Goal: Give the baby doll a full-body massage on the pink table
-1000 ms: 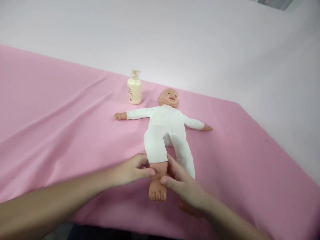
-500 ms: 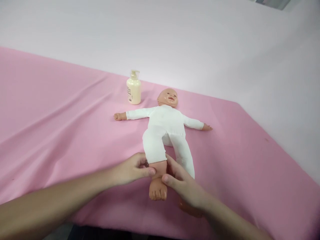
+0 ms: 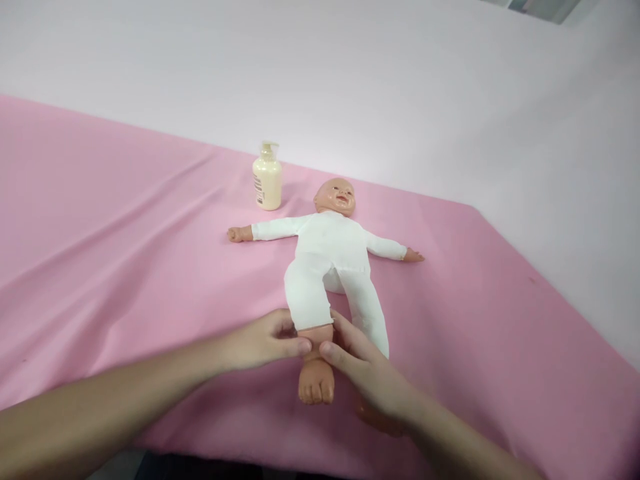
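You have a pink cloth (image 3: 475, 300) spread from the left edge of the frame to the lower right, with long creases across its left part. Directly on it, around the centre of your view, a doll (image 3: 333, 233) in white lies on its back, arms outstretched. Left of its head, a cream pump bottle (image 3: 269, 185) stands upright near the cloth's upper edge.

Soft light puts glints on the doll's head (image 3: 334, 197) and faint shadows on the pink cloth (image 3: 475, 300); fine detail blurs.
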The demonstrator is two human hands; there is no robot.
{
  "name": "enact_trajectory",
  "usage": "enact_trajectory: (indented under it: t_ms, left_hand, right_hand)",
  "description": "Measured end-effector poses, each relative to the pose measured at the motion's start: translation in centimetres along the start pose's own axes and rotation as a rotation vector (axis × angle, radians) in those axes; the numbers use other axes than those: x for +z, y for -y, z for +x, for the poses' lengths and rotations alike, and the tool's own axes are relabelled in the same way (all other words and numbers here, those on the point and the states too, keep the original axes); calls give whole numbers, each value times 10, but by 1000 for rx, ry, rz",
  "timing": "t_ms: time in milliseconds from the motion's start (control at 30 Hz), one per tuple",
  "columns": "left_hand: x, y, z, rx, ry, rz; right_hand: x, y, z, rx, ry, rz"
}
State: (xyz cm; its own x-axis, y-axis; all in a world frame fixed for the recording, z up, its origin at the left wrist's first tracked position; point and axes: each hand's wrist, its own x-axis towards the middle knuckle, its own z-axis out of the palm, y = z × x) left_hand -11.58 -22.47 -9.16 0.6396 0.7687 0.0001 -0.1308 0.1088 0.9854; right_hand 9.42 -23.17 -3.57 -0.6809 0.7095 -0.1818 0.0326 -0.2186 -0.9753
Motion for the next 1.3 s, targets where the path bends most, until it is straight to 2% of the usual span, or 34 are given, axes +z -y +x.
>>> enact_trajectory:
  t_ms: [233,333,467,600,800,933,1133,1300]
  left_hand:
    - [-6,-2,-1,-55,233,-80]
    - [-6,-3,0,-82,287,-155]
    - [-6,-4,-2,-205,194,-194]
    - [-4,-5,-2,-288,177,-320]
    - [1,-6,-3,-413,-8,-354]
    - [1,-1,-4,-520,-79,-333]
    - [1,-11,0,-458,60,-273]
    - [5,-16,3,-442,-27,-246]
  right_hand:
    - [-2,-2,1,29,-133,-95]
    - [-1,-3,2,64,-130,-71]
    - [0,-4,3,74,-67,25]
    - [2,-4,4,74,35,148]
    - [2,0,5,93,-101,-36]
    - [1,1,4,73,-97,-52]
    - [0,0,5,78,-86,-53]
    - [0,0,5,93,-96,-71]
